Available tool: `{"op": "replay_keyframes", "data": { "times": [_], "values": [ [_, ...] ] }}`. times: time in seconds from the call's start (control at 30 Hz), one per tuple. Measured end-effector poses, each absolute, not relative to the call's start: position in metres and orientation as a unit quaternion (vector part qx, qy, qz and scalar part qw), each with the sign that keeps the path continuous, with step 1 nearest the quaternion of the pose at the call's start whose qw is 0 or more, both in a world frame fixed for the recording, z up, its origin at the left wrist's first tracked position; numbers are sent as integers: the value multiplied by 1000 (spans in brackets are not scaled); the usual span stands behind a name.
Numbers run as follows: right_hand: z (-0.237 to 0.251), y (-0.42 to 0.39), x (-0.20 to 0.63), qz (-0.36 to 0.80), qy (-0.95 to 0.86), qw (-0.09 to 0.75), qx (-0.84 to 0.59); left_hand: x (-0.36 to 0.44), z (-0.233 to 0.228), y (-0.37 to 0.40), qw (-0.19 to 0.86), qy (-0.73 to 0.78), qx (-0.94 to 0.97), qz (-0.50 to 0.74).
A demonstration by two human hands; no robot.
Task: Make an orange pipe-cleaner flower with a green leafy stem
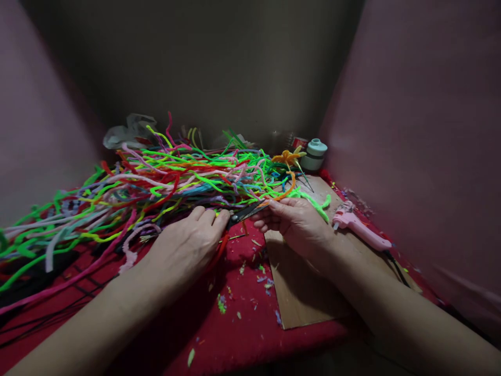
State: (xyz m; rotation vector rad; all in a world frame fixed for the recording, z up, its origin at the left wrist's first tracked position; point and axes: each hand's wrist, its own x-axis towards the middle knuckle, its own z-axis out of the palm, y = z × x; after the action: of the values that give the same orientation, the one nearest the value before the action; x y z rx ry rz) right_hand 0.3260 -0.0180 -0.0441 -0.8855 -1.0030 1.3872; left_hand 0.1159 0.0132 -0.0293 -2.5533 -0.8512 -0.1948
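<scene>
My left hand (195,235) is closed round the red handles of a pair of scissors (247,212), whose dark blades point right toward my other hand. Between the thumb and fingers of my right hand (291,216) is an orange pipe cleaner (290,187); its free part curves upward. The blade tips lie close against the orange pipe cleaner at my right fingertips; whether they cut into it I cannot tell. Just behind both hands spreads a large heap of coloured pipe cleaners (195,175), in green, pink, red, yellow and purple.
A wooden board (301,292) lies under my right forearm, with a pink glue gun (362,227) on its right part. Behind stand an orange fuzzy flower (287,157) and a pale green bottle (314,154). Fuzzy scraps (222,304) dot the red cloth (238,339). Walls enclose the table.
</scene>
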Motion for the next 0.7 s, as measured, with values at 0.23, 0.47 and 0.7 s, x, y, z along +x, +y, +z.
{"op": "replay_keyframes", "data": {
  "times": [0.23, 0.47, 0.7],
  "values": [
    [-44, -18, 327, 590, -423, 576, -376, 119, -30, 10, 237, -317, -916, -70],
    [-44, -18, 327, 598, -419, 572, -375, 121, -28, 7, 238, -321, -915, -55],
    [-43, -19, 327, 586, -418, 577, -387, 124, -25, 5, 227, -344, -911, -5]
  ]
}}
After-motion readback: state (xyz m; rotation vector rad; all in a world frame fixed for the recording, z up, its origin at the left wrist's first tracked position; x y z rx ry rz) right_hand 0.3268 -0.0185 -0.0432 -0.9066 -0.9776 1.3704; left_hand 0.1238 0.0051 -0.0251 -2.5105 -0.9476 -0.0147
